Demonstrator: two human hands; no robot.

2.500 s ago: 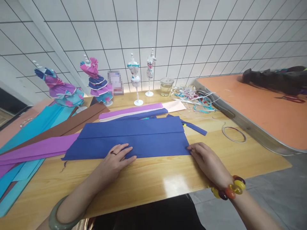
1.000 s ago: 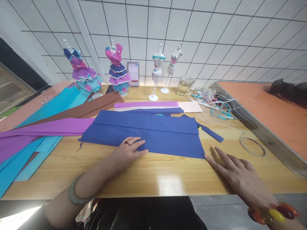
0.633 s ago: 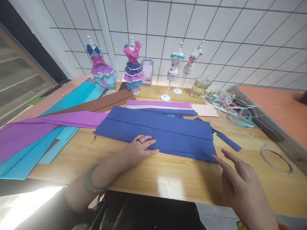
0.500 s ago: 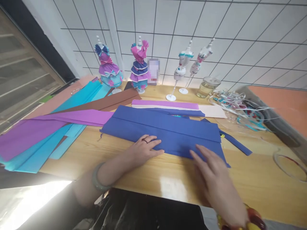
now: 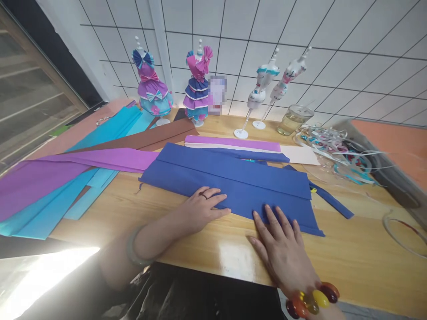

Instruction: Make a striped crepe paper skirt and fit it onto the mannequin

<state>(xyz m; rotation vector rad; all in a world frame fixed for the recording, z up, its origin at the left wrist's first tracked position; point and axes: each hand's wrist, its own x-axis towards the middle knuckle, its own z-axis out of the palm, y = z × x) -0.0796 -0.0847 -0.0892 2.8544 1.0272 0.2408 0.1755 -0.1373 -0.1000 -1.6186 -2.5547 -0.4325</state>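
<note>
A wide navy blue sheet [image 5: 230,178], paper or thin fabric with a lengthwise fold line, lies flat on the wooden table [image 5: 360,262] before me. My left hand [image 5: 203,209] rests on its near edge, fingers stretched out and a dark ring on one of them. Farther right, my right hand [image 5: 283,244] lies flat with fingers spread, their tips on the sheet and the palm over the bare wood. Neither hand grips anything. Behind the sheet lie a purple strip [image 5: 230,142], a narrow blue strip [image 5: 260,155] and a whitish strip [image 5: 300,155].
Purple [image 5: 43,178], turquoise [image 5: 110,129] and brown [image 5: 147,138] sheets overlap on the left. Two dressed mini mannequins [image 5: 151,84] [image 5: 198,89] and two slimmer ones [image 5: 263,84] [image 5: 290,80] stand behind. A glass of liquid [image 5: 293,120] and tangled ribbons [image 5: 343,153] occupy the right.
My right hand, blurred and turned on its side before, now lies flat with its fingers spread on the blue sheet's near edge. My left hand stays in place.
</note>
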